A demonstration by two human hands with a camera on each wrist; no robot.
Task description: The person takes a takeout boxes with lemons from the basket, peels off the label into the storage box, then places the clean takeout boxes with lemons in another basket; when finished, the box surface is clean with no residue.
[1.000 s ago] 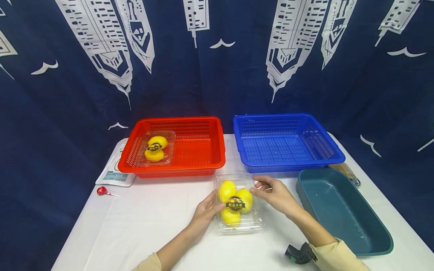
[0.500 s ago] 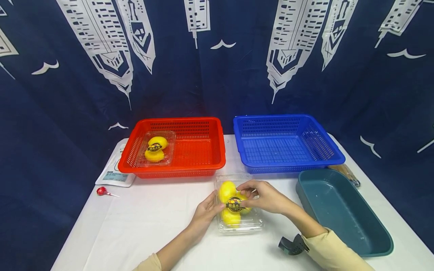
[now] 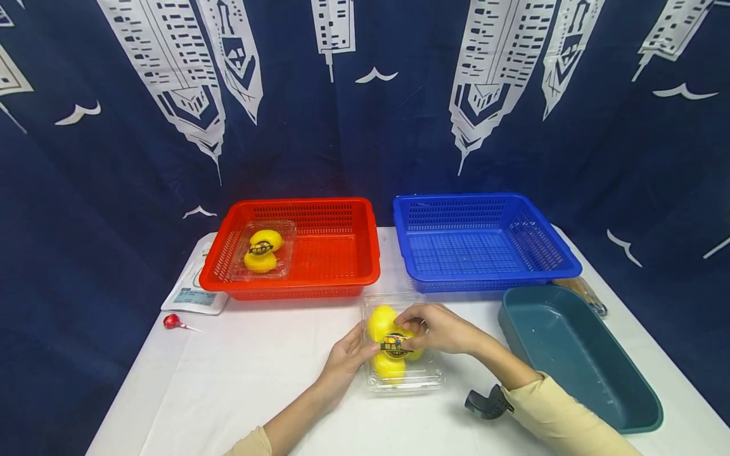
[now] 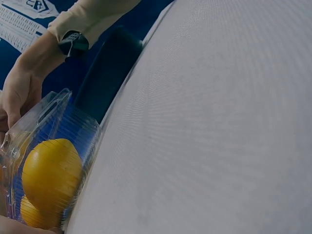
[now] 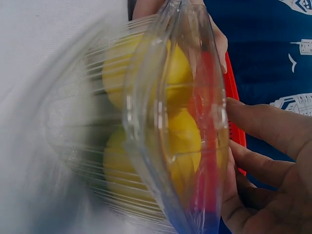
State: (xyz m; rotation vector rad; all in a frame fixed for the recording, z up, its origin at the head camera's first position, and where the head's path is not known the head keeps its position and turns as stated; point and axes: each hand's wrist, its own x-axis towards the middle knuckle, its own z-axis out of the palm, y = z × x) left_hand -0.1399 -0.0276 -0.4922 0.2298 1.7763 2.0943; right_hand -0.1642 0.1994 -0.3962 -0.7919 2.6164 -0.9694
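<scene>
A clear plastic clamshell box [image 3: 422, 378] of yellow lemons [image 3: 390, 368] lies on the white table, its lid down. Across the lid runs a black fruit label [image 3: 388, 346]. My left hand [image 3: 342, 358] grips the box's left side, thumb over the lid edge. Over the lid's right half, my right hand [image 3: 441, 328] touches the label with its fingertips and thumb, hiding the label's right end and part of one lemon. Up close in the right wrist view, the fingers [image 5: 265, 124] lie against the lid; lemons [image 5: 180, 136] show through the ribbed wall.
A red basket [image 3: 336, 288] at the back left holds another lemon box [image 3: 239, 263]. Beside it stands a blue basket [image 3: 485, 277]; a dark green tray [image 3: 582, 354] lies at right. A red lollipop [image 3: 172, 321] and a white packet [image 3: 191, 297] are at far left.
My right hand has moved left from the box's right edge onto the label, then stayed there with only a slight shift. The left hand and the box have stayed put.
</scene>
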